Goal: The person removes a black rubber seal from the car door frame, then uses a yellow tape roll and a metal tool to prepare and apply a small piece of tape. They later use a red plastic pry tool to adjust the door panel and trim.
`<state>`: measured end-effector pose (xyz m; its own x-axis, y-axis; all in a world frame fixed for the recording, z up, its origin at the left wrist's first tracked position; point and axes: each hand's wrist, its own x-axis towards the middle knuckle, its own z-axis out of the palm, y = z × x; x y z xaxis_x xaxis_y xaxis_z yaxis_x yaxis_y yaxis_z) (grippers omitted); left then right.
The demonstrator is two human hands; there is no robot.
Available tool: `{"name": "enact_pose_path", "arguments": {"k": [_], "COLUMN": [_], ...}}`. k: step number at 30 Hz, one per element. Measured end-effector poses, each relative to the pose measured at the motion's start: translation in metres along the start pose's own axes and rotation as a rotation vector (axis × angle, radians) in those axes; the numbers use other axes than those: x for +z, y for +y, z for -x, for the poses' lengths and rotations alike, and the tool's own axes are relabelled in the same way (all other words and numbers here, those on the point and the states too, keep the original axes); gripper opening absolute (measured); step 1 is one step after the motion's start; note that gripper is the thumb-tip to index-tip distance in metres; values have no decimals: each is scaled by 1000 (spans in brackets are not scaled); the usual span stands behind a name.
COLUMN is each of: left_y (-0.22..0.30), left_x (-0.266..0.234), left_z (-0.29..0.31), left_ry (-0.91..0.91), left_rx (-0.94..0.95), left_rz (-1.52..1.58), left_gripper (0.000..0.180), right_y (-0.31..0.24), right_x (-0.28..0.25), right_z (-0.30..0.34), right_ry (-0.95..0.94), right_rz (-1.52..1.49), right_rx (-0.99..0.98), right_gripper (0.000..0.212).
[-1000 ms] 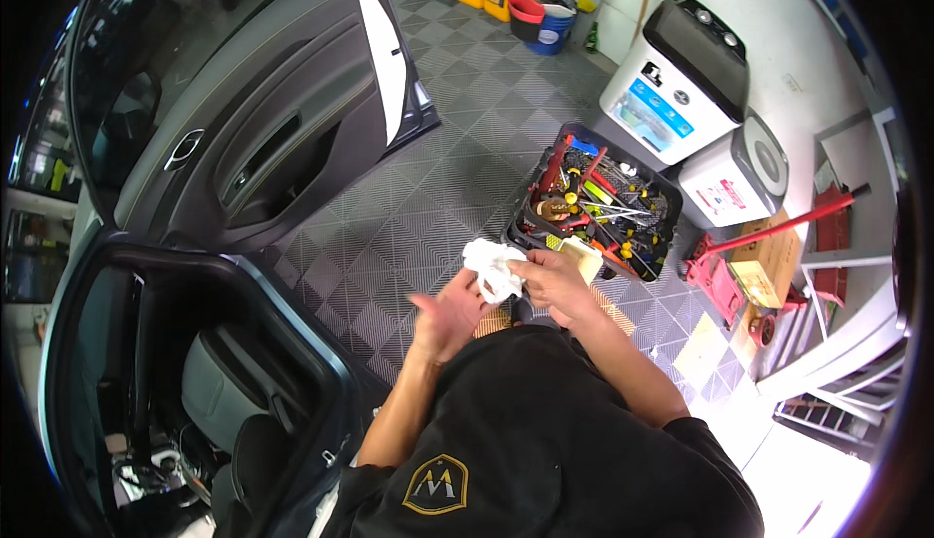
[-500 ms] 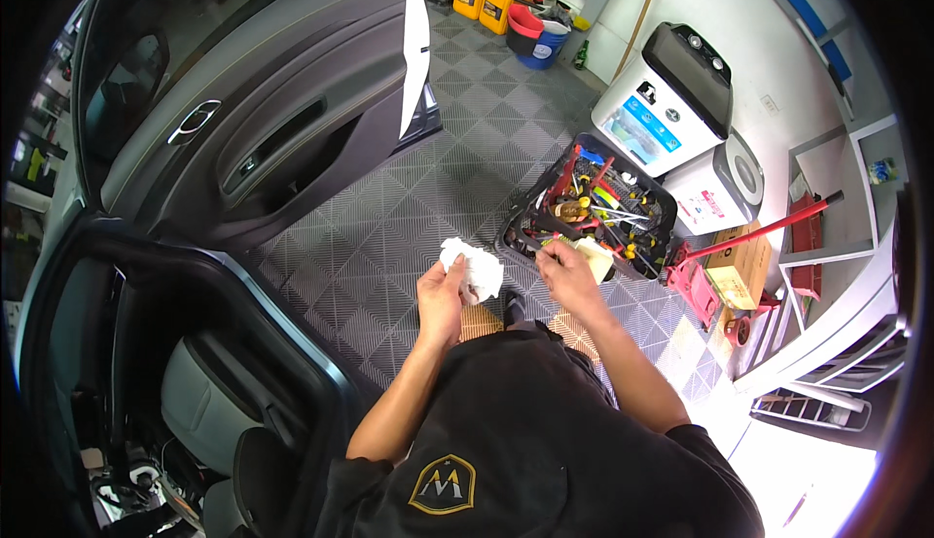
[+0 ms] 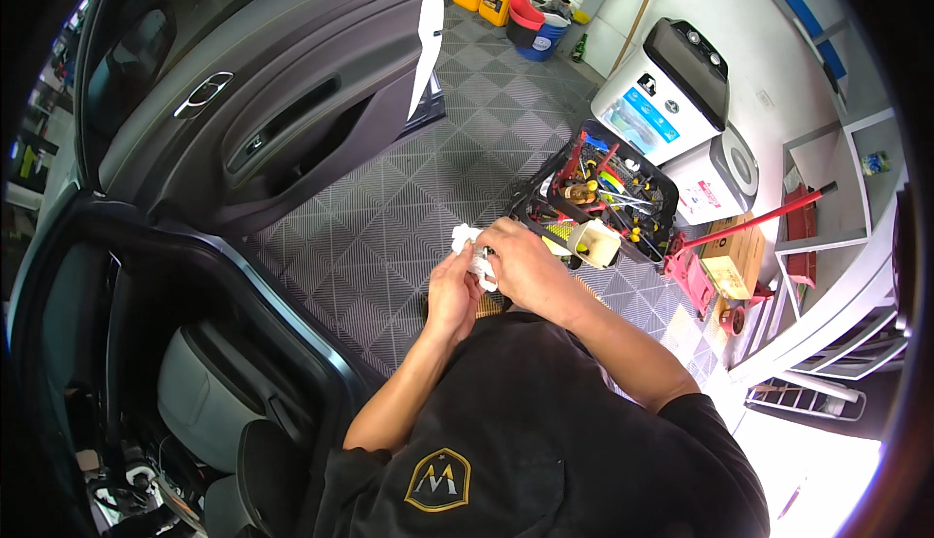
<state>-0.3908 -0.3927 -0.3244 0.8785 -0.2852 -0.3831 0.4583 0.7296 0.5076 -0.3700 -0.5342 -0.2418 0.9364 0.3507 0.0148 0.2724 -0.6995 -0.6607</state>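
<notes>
Head view: your left hand [image 3: 452, 290] and right hand [image 3: 520, 264] meet in front of your chest, both closed around a crumpled white cloth [image 3: 471, 248]. The cloth is bunched between the two palms — only its upper folds and a strip below the right fingers show. Your left fingers curl up against it from below; your right hand wraps over it from above, knuckles toward the camera.

Just beyond your hands, a black tool tray [image 3: 658, 180] sits on the grey tiled floor [image 3: 389, 236], filled with red-handled tools. A red floor jack [image 3: 725, 256] lies to its right. The open car door [image 3: 272, 100] stands at upper left — well apart from the cloth.
</notes>
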Motion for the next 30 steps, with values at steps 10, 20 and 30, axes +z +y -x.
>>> {"name": "enact_pose_path", "arguments": {"k": [10, 20, 30], "left_y": [7, -5, -43], "left_x": [-1, 21, 66], "left_z": [1, -17, -46], "left_ry": [23, 28, 46], "left_rx": [-36, -97, -121], "left_rz": [36, -25, -36], "left_gripper": [29, 41, 43], "right_y": [13, 59, 113], "right_x": [-3, -25, -54], "right_z": [2, 23, 40], "right_ry": [60, 63, 124], "right_rz": [-195, -347, -346], "right_rx": [32, 237, 82], "right_gripper": [24, 42, 66]}}
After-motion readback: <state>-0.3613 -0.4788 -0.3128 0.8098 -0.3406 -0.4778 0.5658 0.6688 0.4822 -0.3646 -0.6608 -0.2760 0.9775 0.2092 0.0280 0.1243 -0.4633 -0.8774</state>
